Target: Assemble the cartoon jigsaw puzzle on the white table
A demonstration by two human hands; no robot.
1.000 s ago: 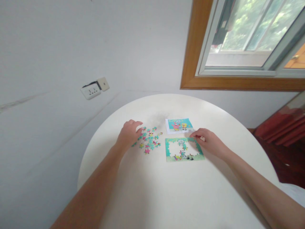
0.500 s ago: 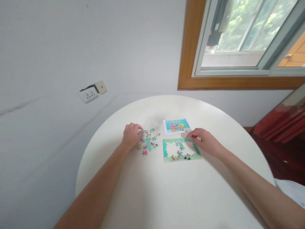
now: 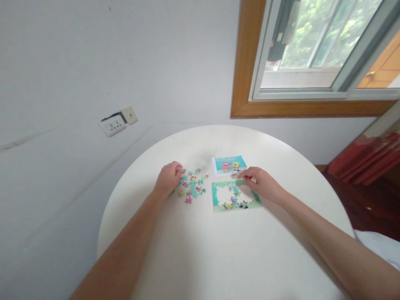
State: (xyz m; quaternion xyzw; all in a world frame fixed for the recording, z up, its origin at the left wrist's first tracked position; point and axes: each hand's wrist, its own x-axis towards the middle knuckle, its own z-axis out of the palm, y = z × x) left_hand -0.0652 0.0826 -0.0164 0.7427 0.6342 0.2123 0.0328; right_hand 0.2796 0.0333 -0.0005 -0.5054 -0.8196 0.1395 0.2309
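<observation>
A partly built jigsaw puzzle (image 3: pixel 234 196) with a green border and a bare white middle lies on a round white table (image 3: pixel 225 250). My right hand (image 3: pixel 261 183) rests on the puzzle's upper right corner, fingertips pinched on the edge; whether a piece is between them I cannot tell. Several loose puzzle pieces (image 3: pixel 192 186), teal, pink and yellow, lie scattered left of the puzzle. My left hand (image 3: pixel 167 179) sits at the left edge of that pile with fingers curled onto the pieces. A small reference picture (image 3: pixel 229 164) lies just behind the puzzle.
The table stands against a white wall with a power socket (image 3: pixel 112 124) at the left. A wood-framed window (image 3: pixel 312 62) is at the upper right. A red object (image 3: pixel 365 162) leans at the far right, beside the table.
My left hand has drawn back slightly and curled tighter at the pile's left edge. My right hand has slid a little left along the puzzle's top edge. The view has shifted slightly.
</observation>
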